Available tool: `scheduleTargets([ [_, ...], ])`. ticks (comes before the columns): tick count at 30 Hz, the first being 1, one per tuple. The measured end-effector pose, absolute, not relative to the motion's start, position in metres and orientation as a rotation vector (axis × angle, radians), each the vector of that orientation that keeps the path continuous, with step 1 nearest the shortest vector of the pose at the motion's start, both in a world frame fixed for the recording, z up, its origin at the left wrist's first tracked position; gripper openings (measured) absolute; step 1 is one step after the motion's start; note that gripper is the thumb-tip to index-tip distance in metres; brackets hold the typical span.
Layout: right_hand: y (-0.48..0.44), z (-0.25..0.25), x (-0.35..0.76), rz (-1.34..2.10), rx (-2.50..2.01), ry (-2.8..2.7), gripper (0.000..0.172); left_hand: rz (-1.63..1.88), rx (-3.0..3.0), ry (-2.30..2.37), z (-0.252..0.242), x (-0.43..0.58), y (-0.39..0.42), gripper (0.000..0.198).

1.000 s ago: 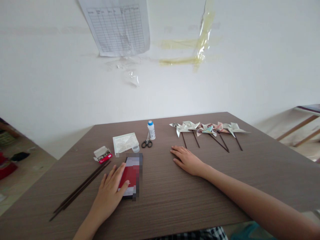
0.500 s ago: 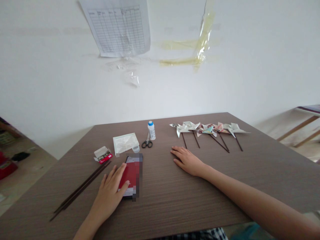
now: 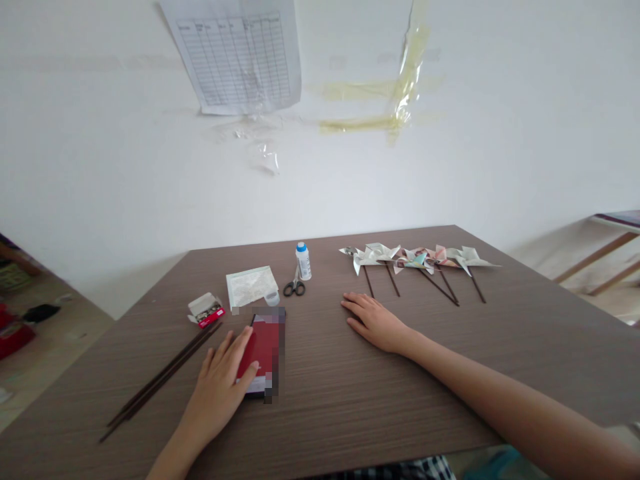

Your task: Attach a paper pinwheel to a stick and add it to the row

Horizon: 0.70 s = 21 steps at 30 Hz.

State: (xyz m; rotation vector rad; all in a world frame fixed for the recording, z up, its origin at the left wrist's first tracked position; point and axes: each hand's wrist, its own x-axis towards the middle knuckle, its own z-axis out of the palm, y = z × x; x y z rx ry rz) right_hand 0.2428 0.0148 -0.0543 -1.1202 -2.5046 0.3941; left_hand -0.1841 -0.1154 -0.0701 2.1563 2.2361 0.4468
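Resting palm down, the left hand [image 3: 217,393] lies over the edge of a flat red packet [image 3: 261,350]. Its grip is wide and loose, with the fingers spread and the thumb on the red face, so it touches the packet without clamping it. The packet is pixelated, so I can't be sure what it is. It lies on the brown wood-grain bench [image 3: 310,427], just right of that hand. The right hand [image 3: 375,323] sits flat on the bench with its grip open and empty, nearest a row of paper pinwheels [image 3: 420,260] on dark sticks. Farther up the bench are scissors [image 3: 295,288], a white bottle [image 3: 303,261] with a blue cap, a small clear cup [image 3: 272,298] and a clear packet of paper [image 3: 251,287]. A small open box [image 3: 205,310] and loose dark sticks [image 3: 160,380] lie left of the red packet.
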Motion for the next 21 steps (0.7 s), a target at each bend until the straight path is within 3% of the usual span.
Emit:
scheduleTargets([
  [21,0.016,-0.058,0.242,0.37,-1.111,-2.498,0.053,0.346,2.116,2.253,-0.059,-0.18,-0.118,0.075],
])
